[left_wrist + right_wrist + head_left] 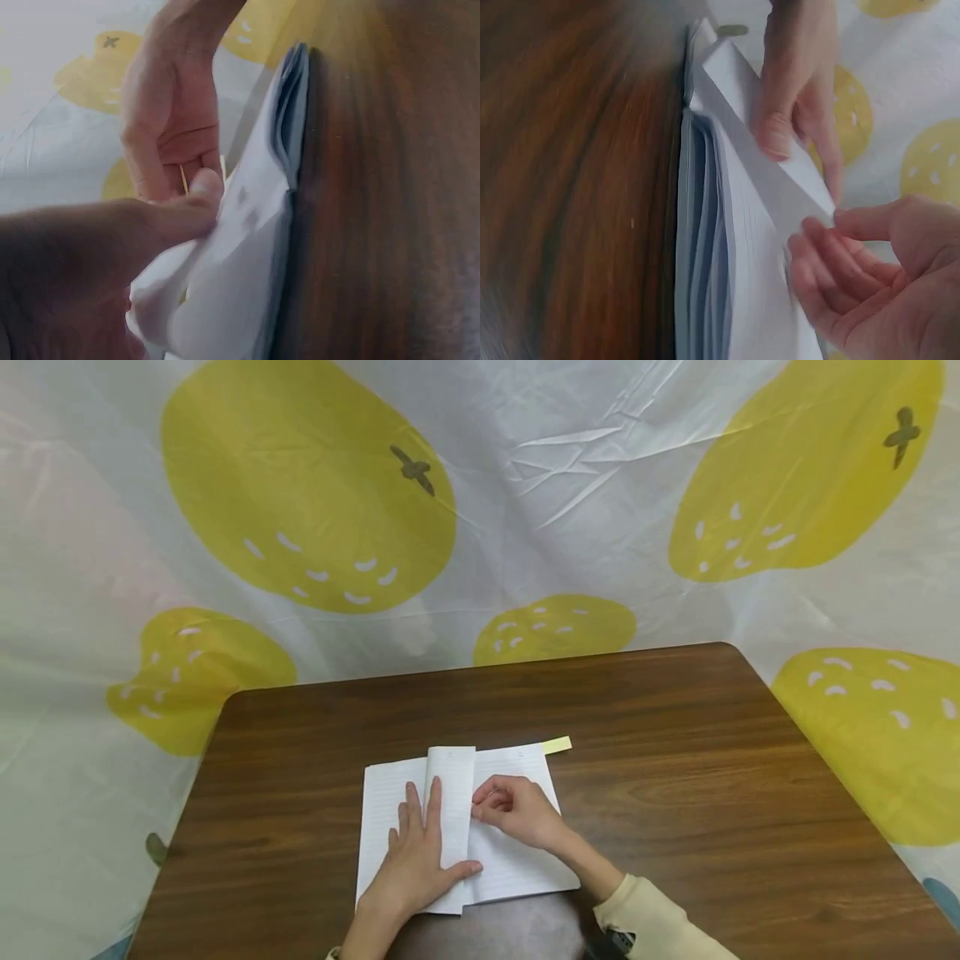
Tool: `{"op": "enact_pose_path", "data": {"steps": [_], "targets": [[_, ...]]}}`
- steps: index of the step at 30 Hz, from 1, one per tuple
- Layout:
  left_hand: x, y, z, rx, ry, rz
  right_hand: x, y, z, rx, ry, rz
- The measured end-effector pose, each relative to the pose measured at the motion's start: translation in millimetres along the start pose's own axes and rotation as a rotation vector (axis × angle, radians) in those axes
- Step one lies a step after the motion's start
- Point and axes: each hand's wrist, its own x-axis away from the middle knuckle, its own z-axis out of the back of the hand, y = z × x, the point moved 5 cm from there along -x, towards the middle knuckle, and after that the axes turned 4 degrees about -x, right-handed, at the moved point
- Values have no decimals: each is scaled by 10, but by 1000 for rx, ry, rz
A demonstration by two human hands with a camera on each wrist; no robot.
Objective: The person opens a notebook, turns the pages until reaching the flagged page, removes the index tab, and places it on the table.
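Note:
An open lined notebook [525, 860] lies on the table, and one leaf [452, 768] is folded over lengthwise near its middle. My left hand [420, 860] rests on the folded leaf with its fingers extended and its thumb across the fold's lower part. With thumb and forefinger, my right hand [877, 277] pinches the leaf's raised edge, which the right wrist view shows lifted off the page below. The other fingers of that hand are bent. A yellow sticky tab [557, 745] pokes out from the notebook's top right corner.
The brown wooden table [690, 760] extends around the notebook on all sides. Behind it hangs a whitish cloth [540, 527] printed with yellow fruit. A dark object [621, 941] shows at the right sleeve [652, 914].

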Motion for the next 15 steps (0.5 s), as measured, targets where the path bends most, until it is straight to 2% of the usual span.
{"op": "enact_pose_path", "data": {"steps": [4,9,12,15], "targets": [[20,20,-21,-39,7,-19,5,-46,66,238,11,75],[17,31,-28,-36,-17,-35,-63,-100,105,556,-70,117],[19,24,-12,-24,-30,-46,-169,-145,91,690,-127,75],[24,22,18,-38,-12,-51,-299,-159,78,817,-178,-17]]}}
